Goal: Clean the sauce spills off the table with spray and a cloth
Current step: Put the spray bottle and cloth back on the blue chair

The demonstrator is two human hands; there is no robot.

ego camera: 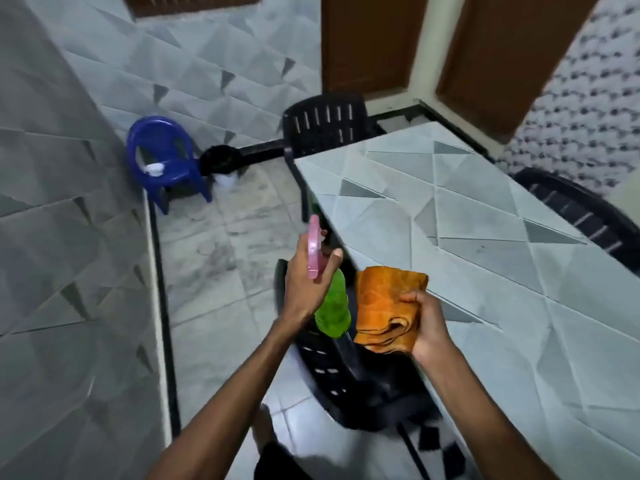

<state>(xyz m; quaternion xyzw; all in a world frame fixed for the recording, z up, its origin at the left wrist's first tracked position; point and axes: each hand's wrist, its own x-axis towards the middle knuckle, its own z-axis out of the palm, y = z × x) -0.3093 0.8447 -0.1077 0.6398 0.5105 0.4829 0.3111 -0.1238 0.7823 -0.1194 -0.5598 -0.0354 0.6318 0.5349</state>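
My left hand (306, 289) grips a green spray bottle (334, 311) by its neck, just under the pink trigger head (314, 247), left of the table's near corner. A folded orange cloth (386, 308) is held in my right hand (427, 329) at the table's left edge. The grey tiled table (519, 271) stretches away to the right. No sauce spill is plainly visible on it; a faint dark speck shows near the middle.
A black plastic chair (349, 386) stands below my hands against the table. Another black chair (325, 123) is at the far end and a third (585, 213) on the right side. A small blue chair (166, 157) sits by the tiled wall.
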